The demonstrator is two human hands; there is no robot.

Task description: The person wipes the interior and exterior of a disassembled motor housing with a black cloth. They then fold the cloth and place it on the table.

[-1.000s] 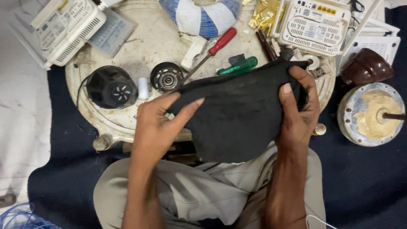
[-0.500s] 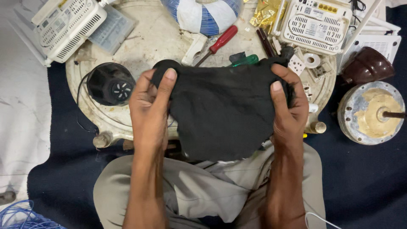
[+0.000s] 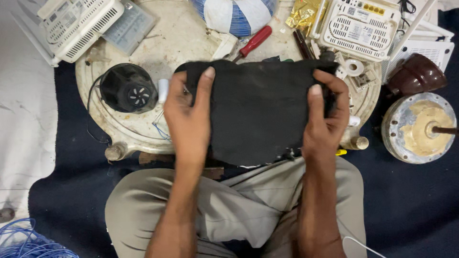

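Black cloth (image 3: 260,112) gripped by both hands (image 3: 189,117).

Crinkled gold foil wrapper (image 3: 306,14) lying at the top; white label (image 3: 355,32) on the white router (image 3: 359,24) beside it.

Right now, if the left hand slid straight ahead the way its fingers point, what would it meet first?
Probably the red-handled screwdriver beyond the black cloth that the left hand grips; depth is unclear.

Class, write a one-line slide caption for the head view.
Both hands, left hand and right hand, hold a black cloth spread above a cluttered round tray.
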